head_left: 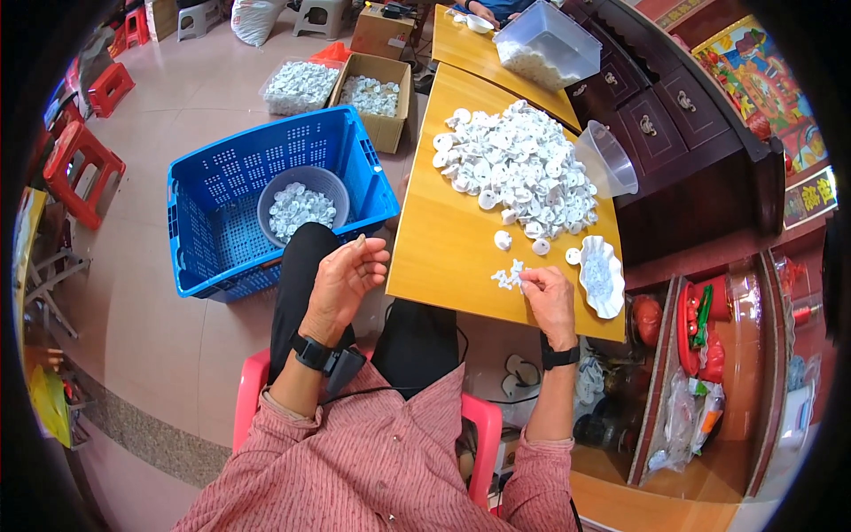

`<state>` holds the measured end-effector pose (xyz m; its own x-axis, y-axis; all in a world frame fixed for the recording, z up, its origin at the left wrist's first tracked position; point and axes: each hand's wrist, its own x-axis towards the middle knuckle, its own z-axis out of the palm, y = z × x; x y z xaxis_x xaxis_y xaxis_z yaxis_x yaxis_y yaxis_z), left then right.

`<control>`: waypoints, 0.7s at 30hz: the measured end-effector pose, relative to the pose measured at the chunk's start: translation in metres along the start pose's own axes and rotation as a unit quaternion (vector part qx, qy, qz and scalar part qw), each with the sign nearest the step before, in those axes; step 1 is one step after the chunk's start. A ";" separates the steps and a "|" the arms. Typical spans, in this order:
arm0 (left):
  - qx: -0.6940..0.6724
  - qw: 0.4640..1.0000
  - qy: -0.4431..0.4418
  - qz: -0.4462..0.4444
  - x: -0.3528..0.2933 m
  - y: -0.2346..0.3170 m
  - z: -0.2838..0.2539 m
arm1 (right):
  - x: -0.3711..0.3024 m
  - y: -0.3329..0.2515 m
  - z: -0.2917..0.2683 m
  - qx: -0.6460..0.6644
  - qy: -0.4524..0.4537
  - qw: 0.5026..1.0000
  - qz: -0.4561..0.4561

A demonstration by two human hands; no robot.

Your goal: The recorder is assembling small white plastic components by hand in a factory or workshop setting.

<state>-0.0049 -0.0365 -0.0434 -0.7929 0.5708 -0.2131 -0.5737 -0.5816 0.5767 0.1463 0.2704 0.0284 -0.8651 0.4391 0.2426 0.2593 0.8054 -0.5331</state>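
Observation:
My right hand [550, 307] is over the table's near edge, its thumb and fingertips pinched at a few small white plastic pieces [507, 277] lying on the wood. What sits between those fingertips is mostly hidden. My left hand [346, 279] is raised above my lap, left of the table, fingers curled in; anything inside it is too small to make out. A large heap of white round plastic parts [519, 168] covers the middle of the yellow table [421, 239]. Beside my right hand, a scalloped white dish [603, 297] holds small clear pieces. Single white parts [503, 240] lie before the heap.
On the floor at left, a blue crate [222, 168] holds a grey basin [341, 191] of clear-and-white parts. Behind it are a filled plastic tub [301, 89] and a cardboard box [390, 133]. A clear bin [550, 44] and a dark cabinet [665, 151] stand beyond. Another person's hand [481, 11] shows far off.

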 end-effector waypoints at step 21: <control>-0.008 1.000 0.000 -0.003 0.000 -0.002 0.002 | -0.008 -0.005 -0.007 0.042 -0.056 0.996 0.064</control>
<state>-0.0033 -0.0342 -0.0425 -0.7892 0.5747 -0.2163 -0.5819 -0.5873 0.5626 0.1547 0.2660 0.0343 -0.8705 0.4857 0.0794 0.3382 0.7076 -0.6205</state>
